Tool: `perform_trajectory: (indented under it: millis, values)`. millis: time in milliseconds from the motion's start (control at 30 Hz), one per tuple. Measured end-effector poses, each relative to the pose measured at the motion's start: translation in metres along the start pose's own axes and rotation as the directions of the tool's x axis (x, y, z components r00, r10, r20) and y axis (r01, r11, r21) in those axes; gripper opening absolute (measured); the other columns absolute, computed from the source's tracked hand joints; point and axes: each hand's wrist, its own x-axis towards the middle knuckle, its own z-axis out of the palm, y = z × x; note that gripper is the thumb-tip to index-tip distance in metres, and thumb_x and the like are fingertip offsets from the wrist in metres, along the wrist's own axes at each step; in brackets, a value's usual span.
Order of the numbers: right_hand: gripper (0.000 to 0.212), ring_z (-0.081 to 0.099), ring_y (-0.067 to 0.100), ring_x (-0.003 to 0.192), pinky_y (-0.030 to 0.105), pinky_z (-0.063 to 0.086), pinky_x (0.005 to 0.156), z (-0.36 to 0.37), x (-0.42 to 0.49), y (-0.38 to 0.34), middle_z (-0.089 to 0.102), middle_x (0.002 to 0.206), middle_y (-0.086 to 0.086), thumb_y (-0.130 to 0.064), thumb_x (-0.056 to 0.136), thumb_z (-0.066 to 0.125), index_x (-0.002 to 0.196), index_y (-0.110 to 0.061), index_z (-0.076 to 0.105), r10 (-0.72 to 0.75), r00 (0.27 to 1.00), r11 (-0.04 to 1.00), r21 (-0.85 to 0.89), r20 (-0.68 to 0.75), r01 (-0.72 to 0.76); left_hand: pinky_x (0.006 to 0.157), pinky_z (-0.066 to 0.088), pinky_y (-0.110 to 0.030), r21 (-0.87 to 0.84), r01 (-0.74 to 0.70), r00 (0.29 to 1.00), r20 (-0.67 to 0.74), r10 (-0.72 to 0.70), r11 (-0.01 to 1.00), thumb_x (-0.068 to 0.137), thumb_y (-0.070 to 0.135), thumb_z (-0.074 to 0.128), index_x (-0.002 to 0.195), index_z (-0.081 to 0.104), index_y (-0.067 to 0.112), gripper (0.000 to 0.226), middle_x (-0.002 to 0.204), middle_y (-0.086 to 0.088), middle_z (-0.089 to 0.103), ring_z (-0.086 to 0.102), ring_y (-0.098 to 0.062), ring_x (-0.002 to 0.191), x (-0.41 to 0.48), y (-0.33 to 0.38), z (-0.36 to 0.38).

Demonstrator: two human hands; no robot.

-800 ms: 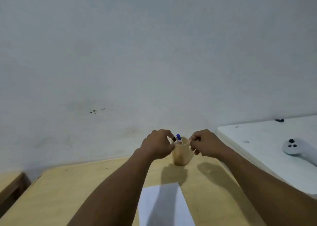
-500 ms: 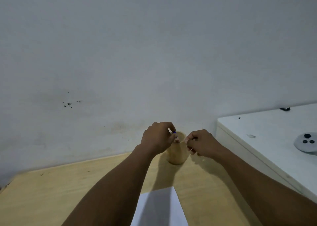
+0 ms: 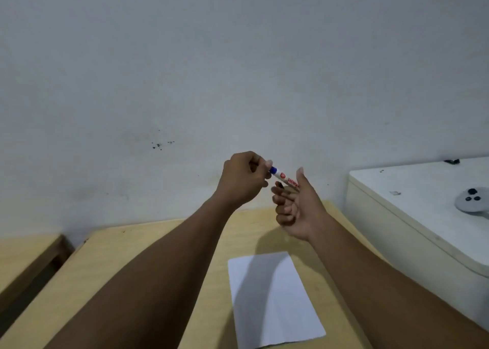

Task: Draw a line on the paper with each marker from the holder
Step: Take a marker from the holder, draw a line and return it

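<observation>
A white marker [image 3: 285,179] with a blue cap is held raised above the tabletop [image 3: 148,250], between both hands. The left hand [image 3: 242,180] pinches its capped end; the right hand [image 3: 296,205] grips the barrel, thumb up. Blank paper [image 3: 272,298] lies below.

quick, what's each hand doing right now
Left hand: closed, pinching the blue cap end of the white marker with red lettering.
Right hand: fingers curled around the marker's other end, thumb raised.
</observation>
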Motion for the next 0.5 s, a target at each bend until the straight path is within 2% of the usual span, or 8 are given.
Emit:
perform_trajectory:
  millis: [100, 167, 233, 300, 367, 433, 500]
  values:
    - [0.038, 0.035, 0.007, 0.029, 0.018, 0.023, 0.031, 0.023, -0.007, 0.013, 0.054, 0.051, 0.000, -0.044, 0.098, 0.060, 0.080, -0.011, 0.058, -0.097, 0.995, 0.976, 0.193, -0.008, 0.096, 0.063, 0.059, -0.026, -0.054, 0.072, 0.996, -0.055, -0.075, 0.996, 0.100, 0.027, 0.061, 0.094, 0.070, 0.001, 0.028, 0.079, -0.005, 0.077, 0.075, -0.013, 0.064, -0.025, -0.012, -0.018]
    - [0.030, 0.042, 0.008, 0.031, 0.018, 0.030, 0.033, 0.033, -0.012, 0.018, 0.056, 0.050, 0.002, -0.031, 0.100, 0.062, 0.080, -0.009, 0.057, -0.140, 0.990, 0.967, 0.215, -0.010, 0.138, 0.072, 0.063, -0.034, -0.210, 0.157, 0.977, -0.109, -0.183, 0.965, 0.102, 0.026, 0.058, 0.092, 0.070, -0.003, 0.032, 0.076, -0.007, 0.074, 0.075, -0.019, 0.066, -0.039, -0.026, -0.033]
    - [0.027, 0.053, 0.010, 0.036, 0.018, 0.040, 0.037, 0.035, -0.015, 0.019, 0.060, 0.055, 0.004, -0.029, 0.101, 0.060, 0.084, -0.007, 0.059, -0.179, 0.984, 0.968, 0.179, 0.010, 0.175, 0.079, 0.063, -0.041, -0.310, 0.221, 0.949, -0.148, -0.277, 0.925, 0.102, 0.024, 0.058, 0.090, 0.070, -0.002, 0.031, 0.075, -0.006, 0.072, 0.075, -0.022, 0.068, -0.052, -0.050, -0.051]
    - [0.024, 0.066, 0.015, 0.046, 0.021, 0.046, 0.043, 0.028, -0.016, 0.020, 0.065, 0.066, 0.008, -0.027, 0.101, 0.056, 0.090, -0.007, 0.064, -0.214, 0.977, 0.974, 0.084, 0.024, 0.211, 0.079, 0.063, -0.044, -0.176, 0.273, 0.941, -0.157, -0.301, 0.946, 0.100, 0.024, 0.061, 0.090, 0.069, 0.000, 0.027, 0.076, -0.003, 0.075, 0.075, -0.021, 0.069, -0.064, -0.079, -0.069]
    - [0.023, 0.074, 0.023, 0.058, 0.025, 0.051, 0.048, 0.020, -0.014, 0.022, 0.070, 0.072, 0.011, -0.025, 0.099, 0.054, 0.095, -0.007, 0.068, -0.218, 0.975, 0.975, -0.044, 0.037, 0.220, 0.071, 0.061, -0.039, 0.067, 0.311, 0.948, -0.096, -0.304, 0.948, 0.096, 0.024, 0.063, 0.087, 0.068, 0.004, 0.022, 0.077, 0.005, 0.077, 0.073, -0.014, 0.067, -0.078, -0.106, -0.079]
    - [0.018, 0.075, 0.027, 0.064, 0.027, 0.052, 0.051, 0.014, -0.009, 0.029, 0.071, 0.073, 0.013, -0.021, 0.097, 0.060, 0.095, -0.006, 0.069, -0.216, 0.976, 0.958, -0.186, 0.027, 0.218, 0.061, 0.055, -0.028, 0.252, 0.302, 0.949, 0.008, -0.314, 0.919, 0.093, 0.021, 0.064, 0.082, 0.067, 0.010, 0.016, 0.078, 0.011, 0.077, 0.069, -0.007, 0.069, -0.091, -0.128, -0.079]
    - [0.014, 0.068, 0.023, 0.056, 0.027, 0.048, 0.051, 0.010, -0.001, 0.042, 0.067, 0.071, 0.013, -0.019, 0.091, 0.070, 0.092, -0.005, 0.069, -0.236, 0.972, 0.917, -0.329, 0.009, 0.225, 0.058, 0.045, -0.021, 0.368, 0.286, 0.931, 0.112, -0.348, 0.885, 0.089, 0.020, 0.064, 0.080, 0.068, 0.015, 0.011, 0.078, 0.011, 0.074, 0.065, -0.008, 0.072, -0.101, -0.147, -0.072]
